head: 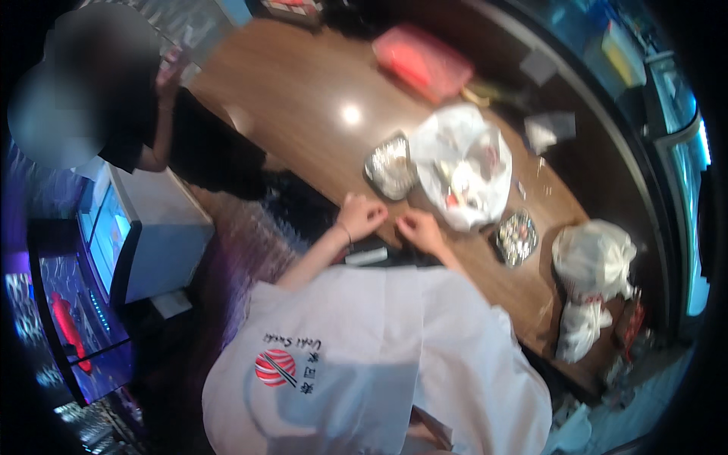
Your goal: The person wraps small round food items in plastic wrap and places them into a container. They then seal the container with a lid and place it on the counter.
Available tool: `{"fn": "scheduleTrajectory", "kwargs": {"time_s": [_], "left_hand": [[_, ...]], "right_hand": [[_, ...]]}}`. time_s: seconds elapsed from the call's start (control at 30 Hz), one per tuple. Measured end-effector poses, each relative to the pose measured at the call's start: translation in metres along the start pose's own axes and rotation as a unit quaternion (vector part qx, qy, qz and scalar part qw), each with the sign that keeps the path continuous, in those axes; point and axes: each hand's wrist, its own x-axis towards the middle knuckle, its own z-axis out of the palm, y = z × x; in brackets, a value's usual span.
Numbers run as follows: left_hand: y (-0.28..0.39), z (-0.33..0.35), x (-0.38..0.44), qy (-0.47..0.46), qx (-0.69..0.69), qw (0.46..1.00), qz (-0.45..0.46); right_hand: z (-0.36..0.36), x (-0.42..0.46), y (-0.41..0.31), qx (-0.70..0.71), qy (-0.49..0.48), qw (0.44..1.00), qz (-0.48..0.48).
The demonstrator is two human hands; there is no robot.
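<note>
My left hand (363, 217), with a thin dark band at its wrist, hovers by the near edge of the wooden counter (296, 102). Its fingers are curled; whether they pinch something small is blurred. Close to its right, my right hand (418, 228) is also curled, fingertips facing the left ones. Just beyond them sits a clear-lidded food container (391, 166). An open white plastic bag (463, 170) with items inside stands beside that container. A smaller clear container (516, 238) lies right of my right hand.
Knotted plastic bags (594, 259) stand at the counter's right end. A red translucent bin (422, 62) is at the far side. Another person (131, 96) in dark clothes stands at the left, near a box-shaped cabinet (165, 239). White papers (549, 131) lie by the dark back panel.
</note>
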Motion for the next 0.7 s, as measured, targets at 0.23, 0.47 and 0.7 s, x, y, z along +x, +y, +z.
{"fn": "scheduleTrajectory", "kwargs": {"time_s": [0.23, 0.47, 0.7], "left_hand": [[0.0, 0.004, -0.01, 0.049, 0.001, 0.999, 0.005], [-0.002, 0.003, -0.007, 0.034, -0.013, 0.999, -0.001], [-0.007, 0.003, -0.002, 0.025, 0.002, 1.0, 0.017]], "right_hand": [[0.005, -0.003, 0.0, -0.022, 0.017, 0.999, -0.033], [0.009, -0.003, 0.005, -0.01, 0.006, 1.0, -0.001], [0.01, 0.0, 0.014, 0.005, -0.026, 0.999, 0.041]]}}
